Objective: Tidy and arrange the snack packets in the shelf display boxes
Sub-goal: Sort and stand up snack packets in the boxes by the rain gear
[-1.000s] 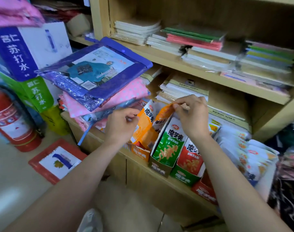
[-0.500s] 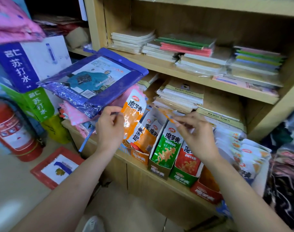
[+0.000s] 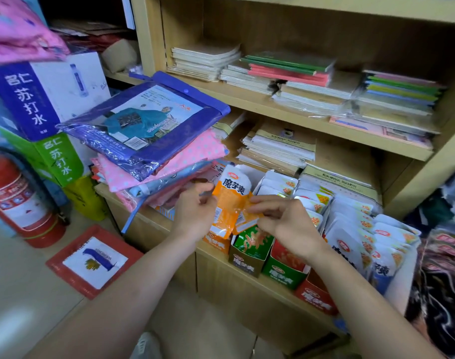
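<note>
Orange snack packets are lifted upright above the orange display box at the shelf's front edge. My left hand pinches their left edge. My right hand pinches a second orange packet against them from the right. Beside the orange box stand a green display box with green packets, another green box holding red packets, and a red box. Rows of white packets fill the boxes behind and to the right.
A pile of bagged raincoats overhangs the shelf just left of my hands. Stacked notebooks lie behind the boxes and on the shelf above. On the floor at left stand a red fire extinguisher, soda-water cartons and a red framed sign.
The orange packets have been lifted higher out of their box and shifted right. My right hand left the green packet's top and came down to pinch an orange packet next to my left hand.
</note>
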